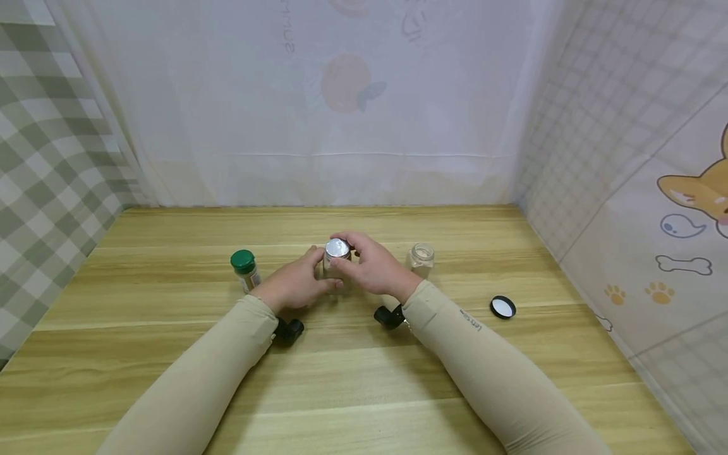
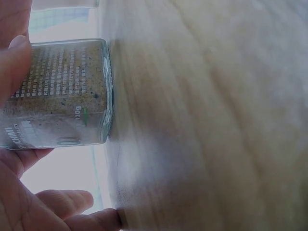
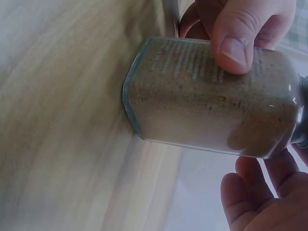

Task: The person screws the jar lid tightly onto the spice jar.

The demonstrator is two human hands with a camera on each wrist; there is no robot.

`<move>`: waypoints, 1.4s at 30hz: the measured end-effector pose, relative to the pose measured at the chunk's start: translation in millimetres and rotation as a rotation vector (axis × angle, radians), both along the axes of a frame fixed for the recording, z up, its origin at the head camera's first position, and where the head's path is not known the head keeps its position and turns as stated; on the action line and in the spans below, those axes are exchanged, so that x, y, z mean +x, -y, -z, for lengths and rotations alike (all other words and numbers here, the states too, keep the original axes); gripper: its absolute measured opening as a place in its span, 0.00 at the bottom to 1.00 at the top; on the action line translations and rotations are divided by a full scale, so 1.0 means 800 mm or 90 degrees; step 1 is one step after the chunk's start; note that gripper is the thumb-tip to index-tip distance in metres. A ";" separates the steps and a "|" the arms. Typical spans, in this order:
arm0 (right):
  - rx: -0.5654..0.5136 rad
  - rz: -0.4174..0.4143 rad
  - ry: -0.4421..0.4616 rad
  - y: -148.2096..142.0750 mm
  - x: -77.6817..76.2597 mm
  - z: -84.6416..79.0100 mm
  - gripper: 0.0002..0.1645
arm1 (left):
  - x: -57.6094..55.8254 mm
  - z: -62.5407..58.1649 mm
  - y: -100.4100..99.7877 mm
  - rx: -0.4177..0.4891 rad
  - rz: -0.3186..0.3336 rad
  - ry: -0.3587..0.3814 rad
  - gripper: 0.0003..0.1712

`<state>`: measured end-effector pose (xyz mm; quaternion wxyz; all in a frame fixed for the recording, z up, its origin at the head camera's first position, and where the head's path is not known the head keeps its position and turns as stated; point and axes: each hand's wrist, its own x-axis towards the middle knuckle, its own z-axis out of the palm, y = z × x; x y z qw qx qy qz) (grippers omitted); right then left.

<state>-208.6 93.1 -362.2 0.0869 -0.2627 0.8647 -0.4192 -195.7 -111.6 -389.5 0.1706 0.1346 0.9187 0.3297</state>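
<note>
A square glass jar (image 2: 62,96) of speckled brown powder with small white print stands upright between both hands, its top (image 1: 338,247) silver. My left hand (image 1: 296,278) holds its left side; in the right wrist view the left thumb (image 3: 236,50) presses on the glass. My right hand (image 1: 372,262) curls round the upper part from the right, thumb in front and fingers behind. In the left wrist view the right thumb (image 2: 17,60) lies against the jar near its top. The contact of the right fingertips is partly hidden.
A green-capped shaker bottle (image 1: 244,265) stands left of the left hand. Behind the right wrist is an open glass jar (image 1: 421,256) with pale contents. A black lid (image 1: 503,307) with a white inside lies farther right on the wooden table (image 1: 341,392).
</note>
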 end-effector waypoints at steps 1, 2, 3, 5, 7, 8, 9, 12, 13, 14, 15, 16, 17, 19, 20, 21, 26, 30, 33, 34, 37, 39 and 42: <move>0.000 0.003 -0.002 0.000 0.000 0.000 0.30 | 0.000 0.000 0.000 0.000 -0.001 -0.001 0.49; -0.001 0.007 -0.002 0.001 0.000 0.000 0.29 | 0.000 0.000 0.000 0.001 -0.001 -0.002 0.49; -0.003 0.012 -0.003 0.001 0.001 0.000 0.28 | 0.000 0.000 0.000 0.001 -0.001 -0.003 0.49; -0.007 0.021 -0.010 0.003 0.001 0.000 0.26 | 0.000 0.000 0.000 0.003 0.000 -0.008 0.48; -0.011 0.031 -0.013 0.004 0.001 0.001 0.24 | -0.001 0.000 0.000 0.004 0.003 -0.014 0.47; -0.013 0.034 -0.014 0.004 0.001 0.002 0.23 | -0.001 0.000 0.000 0.005 0.004 -0.018 0.47; -0.013 0.036 -0.016 0.005 0.000 0.003 0.23 | -0.002 0.000 0.000 0.006 0.005 -0.020 0.47; -0.010 0.030 -0.013 0.004 -0.001 0.004 0.25 | -0.002 0.000 -0.001 0.008 0.008 -0.023 0.46; -0.010 0.023 -0.008 0.003 -0.002 0.003 0.27 | -0.002 -0.001 -0.001 0.007 0.009 -0.022 0.45; -0.009 0.014 -0.003 0.002 -0.003 0.002 0.30 | -0.002 -0.001 -0.001 0.007 0.009 -0.020 0.44; -0.009 0.005 0.005 0.000 -0.004 0.001 0.32 | -0.002 -0.001 -0.001 0.007 0.009 -0.017 0.43; -0.009 -0.005 0.010 -0.001 -0.004 0.001 0.34 | -0.003 -0.001 -0.001 0.006 0.009 -0.015 0.42; -0.009 -0.013 0.016 -0.002 -0.005 0.000 0.35 | -0.003 -0.002 -0.001 0.004 0.009 -0.014 0.41; -0.005 -0.022 0.018 -0.003 -0.007 -0.001 0.34 | -0.003 -0.002 -0.001 0.000 0.009 -0.013 0.40; -0.003 -0.023 0.017 -0.003 -0.007 -0.002 0.32 | -0.003 -0.002 -0.001 0.000 0.009 -0.013 0.39; -0.004 -0.023 0.016 -0.003 -0.007 -0.002 0.31 | -0.003 -0.002 -0.001 -0.001 0.009 -0.014 0.39; -0.014 0.002 0.008 0.001 -0.006 -0.001 0.25 | -0.003 -0.001 -0.001 0.003 0.008 -0.016 0.41; -0.028 0.023 0.011 0.004 -0.003 0.001 0.23 | -0.003 -0.001 -0.001 0.004 0.006 -0.016 0.42; -0.032 0.017 0.012 0.005 -0.002 0.002 0.23 | -0.003 0.000 0.000 0.007 0.007 -0.010 0.42; -0.031 0.010 0.013 0.005 -0.002 0.002 0.25 | -0.003 0.000 0.000 0.008 0.008 -0.007 0.42; -0.027 -0.014 0.033 0.001 -0.003 0.003 0.32 | -0.002 0.000 0.000 0.012 0.008 0.005 0.43; -0.024 -0.027 0.048 -0.002 -0.005 0.003 0.35 | -0.002 0.000 0.000 0.012 0.007 0.010 0.43; -0.017 -0.032 0.062 -0.004 -0.006 0.002 0.33 | -0.001 0.000 0.000 0.007 0.004 0.010 0.44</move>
